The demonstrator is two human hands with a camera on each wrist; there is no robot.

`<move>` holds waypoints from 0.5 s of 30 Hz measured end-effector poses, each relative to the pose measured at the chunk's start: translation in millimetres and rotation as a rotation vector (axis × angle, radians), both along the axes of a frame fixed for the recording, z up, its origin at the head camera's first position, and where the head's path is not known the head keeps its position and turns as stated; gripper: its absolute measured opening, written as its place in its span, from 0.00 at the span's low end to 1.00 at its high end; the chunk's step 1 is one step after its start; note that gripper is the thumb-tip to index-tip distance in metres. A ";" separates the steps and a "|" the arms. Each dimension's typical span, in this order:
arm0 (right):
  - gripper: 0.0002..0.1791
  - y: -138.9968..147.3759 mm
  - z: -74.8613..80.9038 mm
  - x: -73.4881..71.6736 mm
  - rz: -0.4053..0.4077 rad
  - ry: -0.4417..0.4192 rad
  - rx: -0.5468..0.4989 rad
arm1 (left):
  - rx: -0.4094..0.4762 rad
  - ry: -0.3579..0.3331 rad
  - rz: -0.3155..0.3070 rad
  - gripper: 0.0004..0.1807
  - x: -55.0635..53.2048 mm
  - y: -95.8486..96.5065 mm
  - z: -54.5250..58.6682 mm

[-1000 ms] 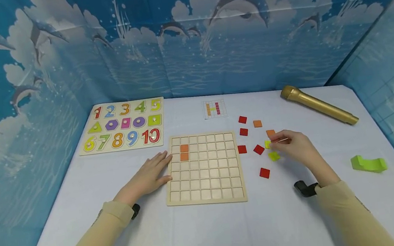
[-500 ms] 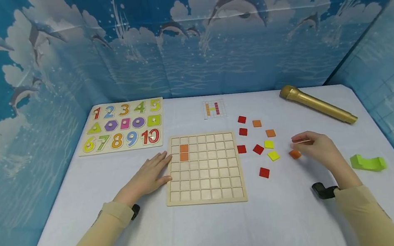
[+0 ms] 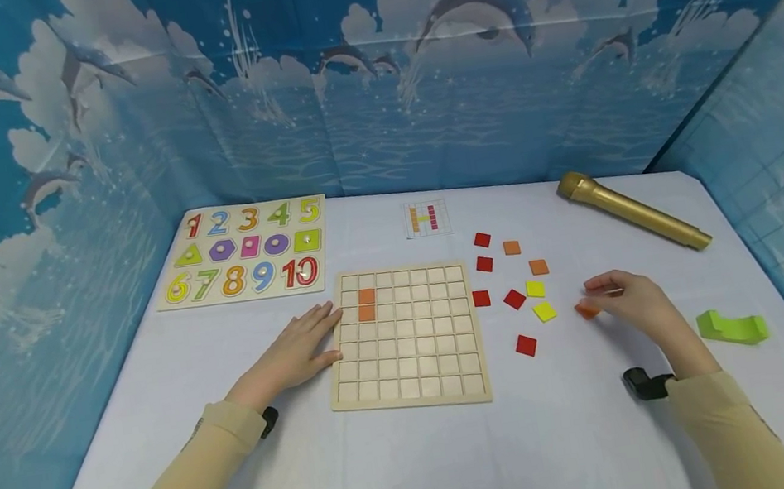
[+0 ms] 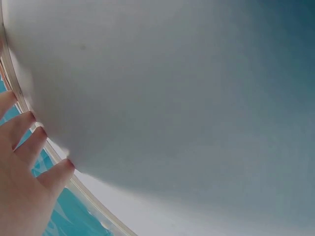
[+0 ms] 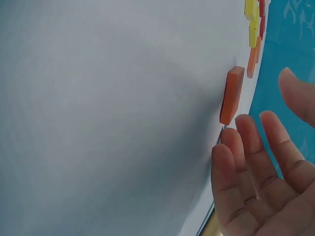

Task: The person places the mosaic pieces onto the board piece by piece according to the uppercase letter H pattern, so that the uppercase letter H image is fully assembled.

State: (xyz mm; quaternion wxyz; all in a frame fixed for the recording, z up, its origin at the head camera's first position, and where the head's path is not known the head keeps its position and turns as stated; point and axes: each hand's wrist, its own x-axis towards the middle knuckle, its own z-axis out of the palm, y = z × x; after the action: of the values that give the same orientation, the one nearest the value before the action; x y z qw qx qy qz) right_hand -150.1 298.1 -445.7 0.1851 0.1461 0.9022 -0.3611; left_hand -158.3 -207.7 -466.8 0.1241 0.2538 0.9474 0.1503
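Observation:
My left hand (image 3: pixel 294 348) lies on the table, its fingertips at the left edge of a wooden grid board (image 3: pixel 414 404). Two orange square tiles (image 3: pixel 366 296) sit one above the other in the board's upper left cells. To the right of the board, my right hand (image 3: pixel 629 303) hovers beside a loose orange tile (image 3: pixel 585 309). In the right wrist view its fingers are loosely bent, the thumb is apart, and that orange tile (image 5: pixel 232 96) lies just beyond the fingertips. Several red tiles (image 3: pixel 515 299), two yellow tiles (image 3: pixel 544 312) and two more orange tiles (image 3: pixel 539 267) lie between hand and board.
A number and shape puzzle board (image 3: pixel 243 253) lies at the back left. Behind the grid board is a small pattern card (image 3: pixel 427 218). A gold microphone (image 3: pixel 636 212) lies at the back right, a green curved block (image 3: pixel 732 328) at the right.
My right hand has moved right from over the yellow tiles to the loose orange tile, uncovering the yellow ones. In the last half second it has barely moved. The left hand stays put.

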 end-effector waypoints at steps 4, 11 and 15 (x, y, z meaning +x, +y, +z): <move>0.34 0.2 -3.1 -0.5 -0.015 -0.009 0.025 | -0.009 -0.001 0.000 0.39 -1.3 0.1 -2.3; 0.34 -1.2 -5.1 -1.8 -0.005 -0.012 0.037 | -0.006 0.002 -0.002 0.39 -1.3 -0.5 -3.3; 0.33 -3.4 -6.7 -3.8 0.016 -0.001 0.056 | 0.000 0.005 -0.003 0.39 -0.5 -0.5 -2.7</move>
State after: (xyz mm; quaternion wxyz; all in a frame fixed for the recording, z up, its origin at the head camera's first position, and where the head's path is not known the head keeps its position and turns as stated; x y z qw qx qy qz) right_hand -154.0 294.7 -452.4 0.1843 0.1445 0.9130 -0.3339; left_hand -158.8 -208.2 -469.5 0.1217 0.2555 0.9474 0.1493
